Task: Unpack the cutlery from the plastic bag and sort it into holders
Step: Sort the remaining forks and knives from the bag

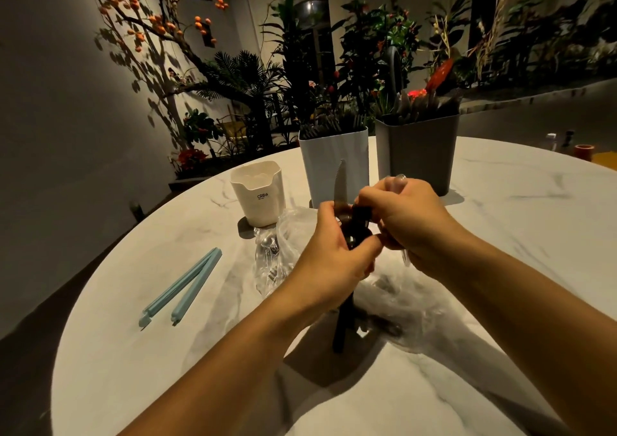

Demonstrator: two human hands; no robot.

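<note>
Cutlery (347,235) sits bunched at the centre of the frame, held up between both hands above the surface (500,235). One serrated knife (340,182) sticks up out of the bundle, blade tip up, just in front of the white holder (334,165); dark handles hang down below the hands toward the lower centre. Lifting the bundle clear of the bag (277,255) likely lets the person pick one piece apart from the rest before dropping it in a holder.

The left hand (337,248) comes in from the lower left, its fingers and thumb curled round the bundle near the base of the knife blade. The right hand (410,222) comes in from the lower right, with fingers curled over the dark handles from the other side; which single piece it pinches I cannot tell. Both forearms angle inward and meet mid-frame.

The clear bag lies crumpled on the surface below and left of the hands, with more silver pieces inside. A second crumple of plastic (410,298) lies lower right of the hands. The white holder and the grey holder (417,155) stand side by side above centre, both already stocked. A cream holder (258,195) stands left of them. A blue clip (180,288) lies open at the left.
</note>
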